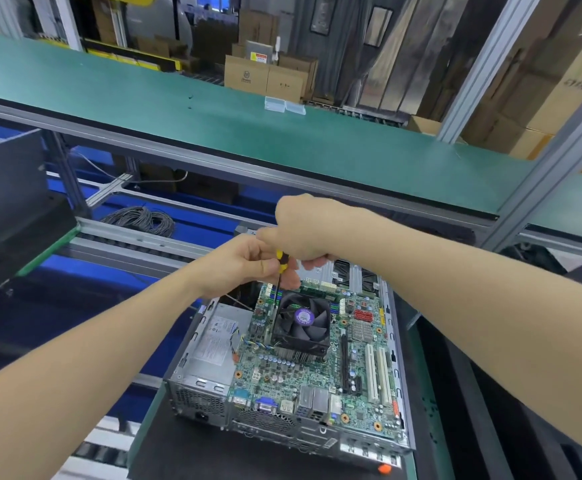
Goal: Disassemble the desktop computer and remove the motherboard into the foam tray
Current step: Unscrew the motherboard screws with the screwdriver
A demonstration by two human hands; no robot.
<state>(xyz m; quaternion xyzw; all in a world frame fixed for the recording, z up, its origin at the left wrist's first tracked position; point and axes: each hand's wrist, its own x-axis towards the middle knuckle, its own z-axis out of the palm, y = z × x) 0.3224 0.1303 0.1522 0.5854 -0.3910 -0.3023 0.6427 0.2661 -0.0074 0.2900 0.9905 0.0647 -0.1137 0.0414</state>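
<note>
Currently both hands meet on one tool above the open machine. The left hand pinches the yellow-and-black handle of a screwdriver between thumb and curled fingers. The right hand sits just above and beside the left, touching it, fingers curled down over the top end of the same handle.

The shaft runs down from the hands, slightly tilted. Its tip is at the left edge of the CPU cooler fan, directly below the hands. Contact with a screw cannot be confirmed at this size.

The motherboard lies flat below the hands, seated inside the desktop chassis, with the fan standing on it. White expansion slots are below and right of the right hand. The blue VGA port is at the chassis edge nearest the person, well below both hands. The power supply fills the chassis bay under the left forearm.

The chassis rests on a black mat. A coil of grey cable lies well to the left of the left hand, beyond a roller conveyor. A green shelf spans above and beyond both hands.
</note>
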